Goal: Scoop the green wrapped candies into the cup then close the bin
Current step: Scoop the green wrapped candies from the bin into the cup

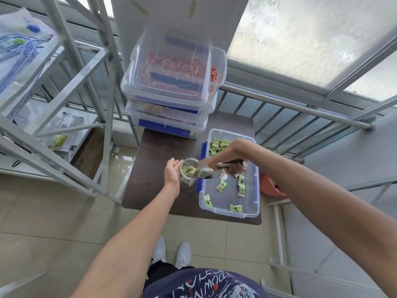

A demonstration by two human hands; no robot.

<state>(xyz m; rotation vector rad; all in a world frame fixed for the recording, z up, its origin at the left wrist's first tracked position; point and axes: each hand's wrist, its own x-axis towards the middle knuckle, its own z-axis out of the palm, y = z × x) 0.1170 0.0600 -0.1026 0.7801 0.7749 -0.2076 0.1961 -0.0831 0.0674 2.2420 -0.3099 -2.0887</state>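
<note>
A clear cup stands on the dark table, with several green wrapped candies inside it. My left hand is wrapped around the cup's left side. My right hand grips the handle of a metal scoop, whose mouth is tipped over the cup's rim with green candies at its lip. To the right sits the open clear bin with blue latches. Green wrapped candies are heaped at the bin's far end and scattered near its front.
A stack of three lidded clear bins with red and orange sweets stands at the back of the table. A metal shelf frame rises on the left. A railing and window lie behind. An orange object sits right of the bin.
</note>
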